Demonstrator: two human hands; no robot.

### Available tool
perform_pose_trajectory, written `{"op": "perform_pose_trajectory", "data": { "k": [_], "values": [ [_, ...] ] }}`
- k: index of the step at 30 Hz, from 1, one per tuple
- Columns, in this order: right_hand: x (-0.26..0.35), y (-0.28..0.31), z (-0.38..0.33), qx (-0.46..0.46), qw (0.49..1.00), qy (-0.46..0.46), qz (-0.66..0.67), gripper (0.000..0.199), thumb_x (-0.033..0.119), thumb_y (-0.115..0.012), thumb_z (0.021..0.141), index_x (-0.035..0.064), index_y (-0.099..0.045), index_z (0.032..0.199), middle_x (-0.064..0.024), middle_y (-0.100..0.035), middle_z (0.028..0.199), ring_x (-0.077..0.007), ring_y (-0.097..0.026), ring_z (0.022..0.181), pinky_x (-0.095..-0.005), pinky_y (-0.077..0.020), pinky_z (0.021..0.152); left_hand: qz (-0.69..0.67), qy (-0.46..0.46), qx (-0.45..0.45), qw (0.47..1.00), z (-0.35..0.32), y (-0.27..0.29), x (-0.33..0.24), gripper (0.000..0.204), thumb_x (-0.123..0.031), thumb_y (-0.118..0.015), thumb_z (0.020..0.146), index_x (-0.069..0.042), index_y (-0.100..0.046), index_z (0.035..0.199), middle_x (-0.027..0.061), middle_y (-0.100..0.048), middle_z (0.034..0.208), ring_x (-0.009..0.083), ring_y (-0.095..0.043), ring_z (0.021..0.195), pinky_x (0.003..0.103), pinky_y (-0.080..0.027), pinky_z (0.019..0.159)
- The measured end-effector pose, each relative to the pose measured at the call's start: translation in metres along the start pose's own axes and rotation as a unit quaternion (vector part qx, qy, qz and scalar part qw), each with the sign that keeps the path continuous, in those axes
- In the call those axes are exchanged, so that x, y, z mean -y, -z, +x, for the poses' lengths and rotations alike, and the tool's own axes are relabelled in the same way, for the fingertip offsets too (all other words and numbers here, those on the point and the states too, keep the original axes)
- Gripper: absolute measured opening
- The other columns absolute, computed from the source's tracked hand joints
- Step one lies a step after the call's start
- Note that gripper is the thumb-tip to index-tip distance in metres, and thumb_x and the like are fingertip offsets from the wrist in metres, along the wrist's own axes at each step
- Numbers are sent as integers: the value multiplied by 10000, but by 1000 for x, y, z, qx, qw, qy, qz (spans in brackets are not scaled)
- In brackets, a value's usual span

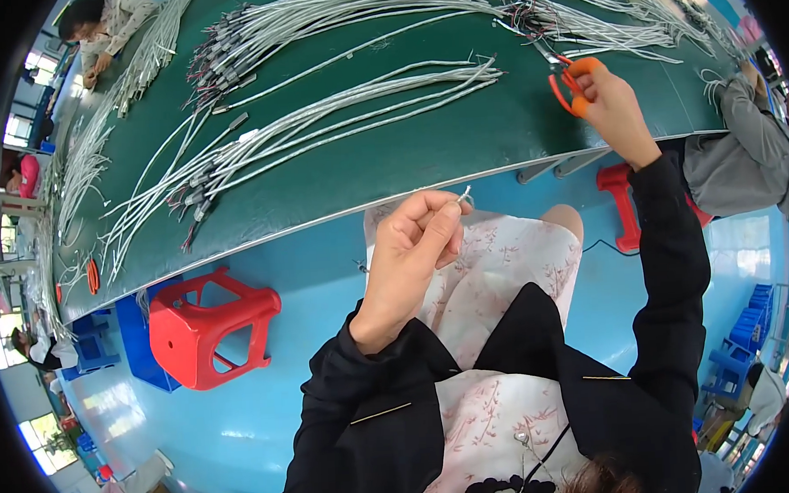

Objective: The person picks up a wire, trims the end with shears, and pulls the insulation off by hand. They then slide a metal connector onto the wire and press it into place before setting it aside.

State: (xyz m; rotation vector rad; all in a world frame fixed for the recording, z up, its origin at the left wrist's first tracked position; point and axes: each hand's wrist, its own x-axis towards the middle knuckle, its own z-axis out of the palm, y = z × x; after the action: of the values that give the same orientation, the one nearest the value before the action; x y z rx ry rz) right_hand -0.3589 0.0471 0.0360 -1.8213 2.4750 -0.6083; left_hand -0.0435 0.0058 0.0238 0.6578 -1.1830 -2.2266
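My left hand [411,254] is held over my lap, in front of the table's edge. Its thumb and fingers pinch a thin cable end [466,193], whose short pale tip sticks out past the fingertips; the rest of it is mostly hidden. Over the table at the right, my right hand [615,114] grips a pair of orange-handled scissors [558,95]. Their blades point away from me, toward the far cables. A loose bundle of whitish cables [317,126] with grey connectors lies on the green table [390,166], between my hands and the far pile.
A large pile of cables [346,8] covers the table's far side, with more cables [598,35] at right. Another orange-handled tool [93,276] lies at the left end. Red stools [198,333] [623,208] stand below the table. Co-workers sit at far left [119,15] and right [746,152].
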Motion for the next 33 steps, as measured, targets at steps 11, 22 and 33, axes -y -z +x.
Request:
{"op": "perform_pose_trajectory", "data": {
  "k": [11,22,33],
  "values": [
    [97,35,-90,174,914,-3,368,487,123,-709,723,8,-506,1150,-2,-537,824,-81,-489,679,-200,-393,615,35,-18,7,999,0,-6,5,149,-121,-498,937,8,-564,977,-17,-473,634,36,-350,551,195,-261,493],
    [115,30,-106,124,947,77,286,464,197,-741,662,19,-576,1056,-74,-554,796,-157,-489,614,-260,-420,564,36,-34,14,999,-8,-8,6,133,-87,-508,930,15,-558,999,-31,-473,669,34,-396,585,190,-290,517],
    [117,29,-108,115,959,82,246,447,167,-736,649,26,-583,1044,-83,-566,797,-174,-495,595,-271,-425,543,52,-36,13,998,-9,-9,10,140,-133,-515,930,-9,-562,974,10,-488,642,57,-387,556,203,-274,497]
  ]
}}
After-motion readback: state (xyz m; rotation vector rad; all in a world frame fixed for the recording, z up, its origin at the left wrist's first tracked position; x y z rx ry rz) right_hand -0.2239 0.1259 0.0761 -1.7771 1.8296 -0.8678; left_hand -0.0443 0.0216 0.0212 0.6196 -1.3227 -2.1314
